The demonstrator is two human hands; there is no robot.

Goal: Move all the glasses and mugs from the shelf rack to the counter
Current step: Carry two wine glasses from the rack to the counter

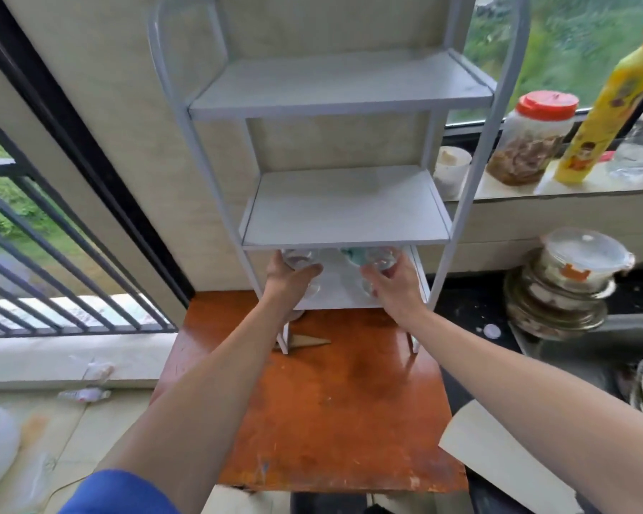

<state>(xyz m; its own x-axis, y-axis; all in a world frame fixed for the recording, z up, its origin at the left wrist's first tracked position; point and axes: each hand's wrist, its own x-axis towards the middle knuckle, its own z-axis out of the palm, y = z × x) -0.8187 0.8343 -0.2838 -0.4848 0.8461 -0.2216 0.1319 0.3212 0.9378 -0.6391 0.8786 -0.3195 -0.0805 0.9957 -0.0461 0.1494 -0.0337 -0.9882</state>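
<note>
A white metal shelf rack (346,105) stands on an orange-brown wooden table (335,402). Its two upper shelves are bare. On the lowest shelf, my left hand (288,278) is wrapped around a clear glass (299,259), and my right hand (390,281) grips a second clear glass (383,259). A teal object (351,254) shows behind the right glass, partly hidden under the middle shelf. Both glasses are at the front of the lowest shelf; whether they are lifted off it I cannot tell.
A dark counter to the right carries stacked plates and a lidded bowl (572,280). The window sill holds a white cup (451,168), a red-lidded jar (531,139) and a yellow bottle (605,102). A black railing (52,254) is at the left.
</note>
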